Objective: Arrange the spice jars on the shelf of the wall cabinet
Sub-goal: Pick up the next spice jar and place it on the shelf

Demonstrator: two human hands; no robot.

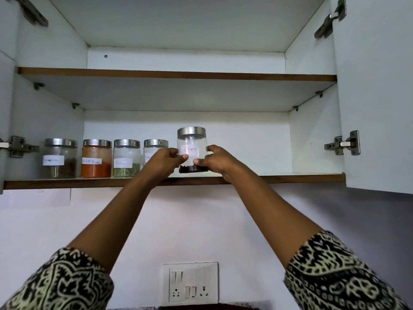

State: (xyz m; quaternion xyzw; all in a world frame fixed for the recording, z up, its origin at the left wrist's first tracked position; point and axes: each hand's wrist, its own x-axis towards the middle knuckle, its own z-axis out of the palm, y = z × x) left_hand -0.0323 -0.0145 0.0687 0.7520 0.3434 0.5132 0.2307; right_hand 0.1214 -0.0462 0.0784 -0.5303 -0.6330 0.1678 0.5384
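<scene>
spice jar (191, 151) with a steel lid, a white label and a dark layer at its bottom is held upright over the lower shelf (290, 178), near the shelf's middle and front edge; whether its base touches the shelf cannot be told. its left wall is pinched by thumb and fingertips of the left hand (164, 161), its right wall is wrapped by the curled fingers of the right hand (215, 159). on the shelf's left half four lidded jars are lined up: brown-filled jar (60, 158), orange powder jar (96, 158), green-filled jar (126, 158), and fourth jar (154, 148), partly hidden behind the left hand. below the shelf a switch panel (190, 283) is seen.
</scene>
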